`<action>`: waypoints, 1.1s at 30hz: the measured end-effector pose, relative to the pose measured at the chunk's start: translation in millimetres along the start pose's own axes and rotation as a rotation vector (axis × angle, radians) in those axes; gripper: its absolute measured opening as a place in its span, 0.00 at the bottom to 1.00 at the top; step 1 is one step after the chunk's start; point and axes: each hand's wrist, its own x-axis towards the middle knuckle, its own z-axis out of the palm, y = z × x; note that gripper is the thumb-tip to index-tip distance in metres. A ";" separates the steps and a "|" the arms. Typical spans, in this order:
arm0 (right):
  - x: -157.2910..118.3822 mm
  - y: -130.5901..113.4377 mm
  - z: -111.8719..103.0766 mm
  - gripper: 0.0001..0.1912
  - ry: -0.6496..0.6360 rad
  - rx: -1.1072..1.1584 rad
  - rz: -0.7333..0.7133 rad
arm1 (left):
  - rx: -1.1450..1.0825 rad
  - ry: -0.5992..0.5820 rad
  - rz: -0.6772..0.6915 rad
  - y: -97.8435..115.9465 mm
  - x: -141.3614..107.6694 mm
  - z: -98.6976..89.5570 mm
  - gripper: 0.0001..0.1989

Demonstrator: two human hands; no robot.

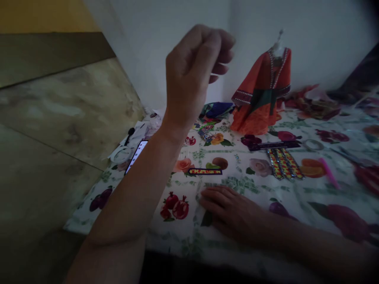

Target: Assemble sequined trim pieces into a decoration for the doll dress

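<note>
My left hand [198, 67] is raised high above the table, its fingers curled in and closed. What it holds, if anything, is hidden or too small to see. My right hand [232, 209] lies low on the flowered tablecloth [177, 232], palm down with the fingers stretched out. Just beyond its fingertips is a short dark-edged strip of yellow and red trim [205, 171]. Farther right lie several beaded yellow and red trim strips [286, 163] side by side, below a dark purple strip [275, 145].
A small dress form wears an orange and green dress [257, 102] at the back. Folded blue cloth [218, 109] lies behind my left arm. A phone [136, 156] and a roll of white tape [121, 154] are on the left. A pink stick [329, 173] and scissors [352, 156] lie right.
</note>
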 end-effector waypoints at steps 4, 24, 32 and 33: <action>0.3 -0.5 -1.1 0.24 0.012 0.011 -0.007 | 0.198 -0.382 -0.123 9.2 -22.0 -11.7 0.10; 15.2 -7.9 -56.4 0.10 -0.004 0.185 0.026 | 0.845 -1.067 -0.455 -1.9 -160.1 -69.0 0.05; 6.9 -4.0 -51.9 0.09 0.028 0.186 0.162 | 0.693 -1.126 -0.479 33.7 -177.1 -58.2 0.04; 5.7 -1.2 -48.1 0.08 0.063 0.192 0.213 | 0.675 -1.127 -0.470 36.5 -179.1 -57.0 0.04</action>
